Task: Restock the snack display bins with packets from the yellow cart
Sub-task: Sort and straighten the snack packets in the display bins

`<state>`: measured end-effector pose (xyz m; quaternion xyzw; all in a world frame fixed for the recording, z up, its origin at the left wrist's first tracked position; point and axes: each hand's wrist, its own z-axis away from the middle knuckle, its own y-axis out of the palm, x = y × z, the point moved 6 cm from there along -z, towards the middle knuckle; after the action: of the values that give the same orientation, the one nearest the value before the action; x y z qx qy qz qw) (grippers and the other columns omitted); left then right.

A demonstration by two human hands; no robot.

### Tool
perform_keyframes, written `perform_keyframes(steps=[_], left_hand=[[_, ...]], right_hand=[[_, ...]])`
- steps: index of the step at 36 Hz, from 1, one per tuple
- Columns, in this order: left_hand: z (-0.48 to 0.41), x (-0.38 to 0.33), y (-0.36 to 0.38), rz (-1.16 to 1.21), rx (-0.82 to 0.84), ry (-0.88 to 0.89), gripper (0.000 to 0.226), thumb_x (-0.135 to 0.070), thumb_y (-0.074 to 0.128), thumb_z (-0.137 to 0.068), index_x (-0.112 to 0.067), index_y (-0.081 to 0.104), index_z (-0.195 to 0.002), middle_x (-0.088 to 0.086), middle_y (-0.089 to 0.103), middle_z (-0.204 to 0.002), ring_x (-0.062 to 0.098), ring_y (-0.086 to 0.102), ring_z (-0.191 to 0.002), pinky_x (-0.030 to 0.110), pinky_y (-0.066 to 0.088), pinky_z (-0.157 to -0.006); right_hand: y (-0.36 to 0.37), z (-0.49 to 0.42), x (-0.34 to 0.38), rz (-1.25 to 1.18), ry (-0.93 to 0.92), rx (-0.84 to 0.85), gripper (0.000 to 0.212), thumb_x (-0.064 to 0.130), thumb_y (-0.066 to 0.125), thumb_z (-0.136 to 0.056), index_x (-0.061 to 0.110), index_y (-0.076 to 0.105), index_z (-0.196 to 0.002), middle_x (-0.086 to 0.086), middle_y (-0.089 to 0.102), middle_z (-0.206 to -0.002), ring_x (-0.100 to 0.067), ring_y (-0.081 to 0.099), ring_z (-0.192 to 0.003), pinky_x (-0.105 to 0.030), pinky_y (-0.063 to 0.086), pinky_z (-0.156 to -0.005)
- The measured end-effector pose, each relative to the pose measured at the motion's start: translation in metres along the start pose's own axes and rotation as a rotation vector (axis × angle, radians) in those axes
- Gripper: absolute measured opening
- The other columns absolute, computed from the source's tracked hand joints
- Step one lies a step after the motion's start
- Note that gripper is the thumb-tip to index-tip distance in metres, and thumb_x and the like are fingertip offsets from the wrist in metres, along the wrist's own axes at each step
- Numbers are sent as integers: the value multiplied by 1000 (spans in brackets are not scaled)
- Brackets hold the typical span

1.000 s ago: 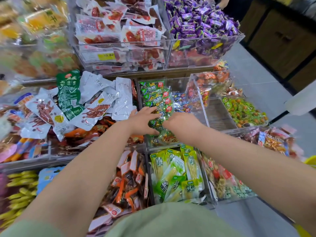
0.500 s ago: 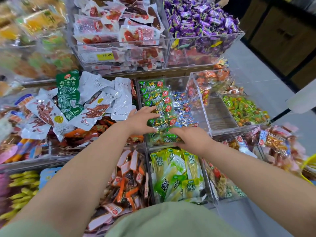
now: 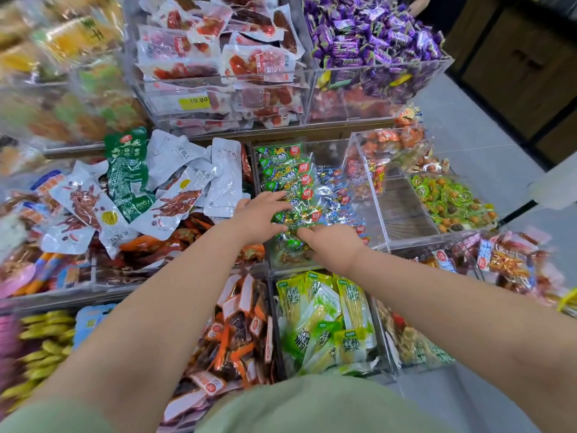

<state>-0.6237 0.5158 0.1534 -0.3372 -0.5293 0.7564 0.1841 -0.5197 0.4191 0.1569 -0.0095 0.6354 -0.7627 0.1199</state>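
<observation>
Small green snack packets (image 3: 285,175) fill the left side of a clear acrylic bin (image 3: 373,207) on the middle shelf, with blue packets (image 3: 338,195) beside them. My left hand (image 3: 257,218) rests on the green pile, fingers stretched out flat. My right hand (image 3: 332,245) lies at the bin's near edge. Its fingers point left and touch the nearest green packets, close to my left fingertips. Neither hand visibly grips a packet. A yellow edge (image 3: 566,303) shows at the far right; I cannot tell whether it is the cart.
Clear bins crowd every side: white and green pouches (image 3: 175,189) to the left, yellow-green packs (image 3: 324,317) below, purple candies (image 3: 368,35) at top right, green and orange sweets (image 3: 449,198) to the right. Grey floor (image 3: 487,145) lies right of the display.
My right hand drew back from deeper in the bin to its near edge, then slid left toward my left hand, uncovering the blue packets. My left hand barely moved.
</observation>
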Motion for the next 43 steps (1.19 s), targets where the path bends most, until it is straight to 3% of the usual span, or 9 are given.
perform_keyframes(steps=[5,12,17,22,25,28,33,37,43], left_hand=[[-6,6,-7,-30,-38,-33,56,-37,57,-94,-32,35,-146,-7,12,-161,15,7,-149,50,15,-117],[-10,2,-2,-72,-78,-33,55,-50,67,-83,-31,49,-132,-4,18,-159,17,14,-146,51,17,-113],[-12,3,-5,34,-56,-68,46,-54,46,-94,-32,52,-133,-7,22,-158,15,16,-146,49,15,-113],[-7,-3,-15,145,-43,-46,43,-49,38,-99,-31,47,-137,-5,28,-157,17,16,-147,50,16,-113],[0,-8,-20,226,4,-10,25,-57,55,-88,-39,58,-106,-4,30,-156,21,9,-148,55,14,-115],[6,-13,-15,100,148,48,35,-58,70,-75,-39,59,-103,-4,21,-159,22,2,-149,57,9,-116],[7,-15,-16,-167,101,95,39,-46,72,-79,-19,64,-106,-1,16,-161,21,19,-147,38,33,-109],[13,-20,-8,-258,186,61,26,-50,67,-82,-25,69,-84,-1,6,-162,25,7,-149,52,18,-116],[20,-20,-1,-303,299,-30,39,-45,69,-81,-34,44,-54,-6,-11,-162,29,-11,-148,65,-3,-112]], right_hand=[[-8,-22,-4,22,81,20,37,14,52,-92,21,36,-125,1,39,-69,-24,44,-56,-25,25,-40],[-6,-18,-2,-18,-91,155,43,37,47,-93,18,37,-131,-6,54,-96,-28,52,-80,-32,35,-54],[-6,-24,-3,13,-133,243,52,52,33,-96,15,36,-132,-9,56,-116,-30,55,-105,-37,38,-70],[-6,-38,5,156,-149,310,50,50,30,-98,16,34,-134,-4,57,-95,-30,60,-94,-37,44,-68],[-7,-44,9,204,-128,281,49,48,32,-99,18,35,-137,0,56,-87,-28,59,-88,-38,46,-68],[-6,-48,6,193,-89,234,49,40,35,-99,22,26,-143,2,44,-68,-24,51,-69,-32,42,-57],[-3,-49,-1,99,5,110,32,29,44,-98,16,38,-127,1,55,-77,-25,57,-71,-29,38,-52],[5,-37,4,18,-39,64,44,47,46,-94,12,40,-120,-4,61,-95,-27,62,-84,-31,37,-55],[5,-27,-8,-197,-150,369,49,35,53,-90,13,45,-133,-10,57,-122,-29,54,-108,-31,42,-77]])
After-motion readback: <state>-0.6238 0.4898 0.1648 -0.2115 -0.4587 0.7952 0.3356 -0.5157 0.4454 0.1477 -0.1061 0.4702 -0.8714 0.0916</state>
